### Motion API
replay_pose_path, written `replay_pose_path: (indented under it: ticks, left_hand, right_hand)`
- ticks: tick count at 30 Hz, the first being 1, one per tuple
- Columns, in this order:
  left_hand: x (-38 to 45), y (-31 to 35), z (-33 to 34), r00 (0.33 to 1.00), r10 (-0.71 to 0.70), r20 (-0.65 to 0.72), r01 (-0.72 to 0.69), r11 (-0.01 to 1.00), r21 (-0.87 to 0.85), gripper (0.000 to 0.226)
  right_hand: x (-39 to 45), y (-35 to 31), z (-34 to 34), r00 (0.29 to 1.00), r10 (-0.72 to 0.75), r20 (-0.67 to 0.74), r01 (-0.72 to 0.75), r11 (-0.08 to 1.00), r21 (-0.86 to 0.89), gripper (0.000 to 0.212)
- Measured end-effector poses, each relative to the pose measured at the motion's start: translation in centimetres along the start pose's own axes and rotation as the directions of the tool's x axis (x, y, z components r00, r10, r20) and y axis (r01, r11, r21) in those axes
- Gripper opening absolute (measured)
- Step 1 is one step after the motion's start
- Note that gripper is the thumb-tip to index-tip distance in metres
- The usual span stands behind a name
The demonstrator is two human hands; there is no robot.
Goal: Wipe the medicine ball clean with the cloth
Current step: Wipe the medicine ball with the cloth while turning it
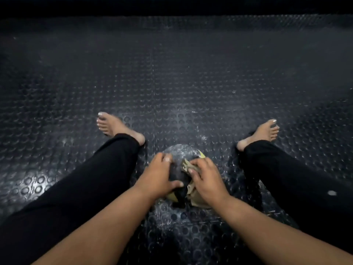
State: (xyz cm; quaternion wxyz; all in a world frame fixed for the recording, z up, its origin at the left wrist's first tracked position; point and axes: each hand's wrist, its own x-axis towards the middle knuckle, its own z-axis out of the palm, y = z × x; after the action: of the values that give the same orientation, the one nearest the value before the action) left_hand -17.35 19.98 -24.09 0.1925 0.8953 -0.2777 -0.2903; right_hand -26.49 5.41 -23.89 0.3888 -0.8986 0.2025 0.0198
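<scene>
A black medicine ball (178,175) with yellow patches sits on the floor between my outstretched legs. My left hand (159,175) grips its left side, fingers curled over the top and thumb pressed against the near face. My right hand (205,178) holds a crumpled beige cloth (188,169) against the ball's right side, and more of the cloth hangs below the wrist. Both hands cover much of the ball, and its far top shows a dusty grey sheen.
I sit on a dark rubber floor (172,83) with round studs. My left leg (91,178) and right leg (290,178), in black trousers with bare feet, lie on either side of the ball. A dark wall edge runs along the top.
</scene>
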Motion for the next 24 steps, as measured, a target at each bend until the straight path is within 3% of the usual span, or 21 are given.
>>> replay_pose_path:
  ticks: [3,5,7,10,13,15,17,21,22,24]
  left_hand:
    - [1.1,0.4,0.7,0.996,-0.076,-0.037,0.066,0.973,-0.223,0.108]
    - [1.4,0.4,1.3,0.993,-0.107,0.042,0.114,0.964,-0.242,0.124]
    - [1.9,0.4,1.5,0.982,-0.152,0.113,0.174,0.959,-0.223,0.129]
    - [2.6,0.8,1.3,0.969,-0.201,0.142,0.227,0.952,-0.205,0.133]
    - [3.0,1.7,1.6,0.963,-0.227,0.148,0.252,0.951,-0.18,0.134]
    - [3.3,2.3,1.7,0.96,-0.24,0.147,0.263,0.95,-0.169,0.134]
    - [3.6,2.6,1.5,0.954,-0.258,0.153,0.284,0.943,-0.176,0.134]
    - [3.7,2.2,1.4,0.953,-0.254,0.165,0.288,0.931,-0.227,0.13]
    - [3.5,2.2,1.6,0.954,-0.254,0.161,0.286,0.932,-0.223,0.13]
    - [3.3,2.2,1.7,0.955,-0.256,0.152,0.285,0.935,-0.212,0.13]
  right_hand:
    - [1.6,-1.2,0.0,0.992,-0.101,0.072,0.103,0.994,-0.035,0.016]
    - [2.1,-1.3,-0.4,0.961,-0.208,0.183,0.219,0.975,-0.043,0.02]
    - [2.8,-0.4,-0.7,0.959,-0.243,0.143,0.25,0.968,-0.031,0.019]
    - [3.8,1.3,-0.9,0.996,-0.047,-0.079,0.044,0.998,-0.037,0.016]
    - [5.9,2.4,-0.8,0.97,0.223,-0.099,-0.219,0.974,0.052,0.014]
    - [7.1,2.2,-1.1,0.941,0.329,-0.077,-0.324,0.944,0.067,0.017]
    - [7.0,1.5,-0.8,0.953,0.292,-0.076,-0.294,0.956,-0.006,0.024]
    - [3.3,0.0,0.3,0.996,-0.011,-0.088,0.005,0.998,-0.068,0.026]
    - [3.1,0.1,0.5,0.995,-0.043,-0.088,0.037,0.997,-0.068,0.025]
    - [4.0,0.6,0.4,0.992,0.027,-0.125,-0.032,0.999,-0.035,0.021]
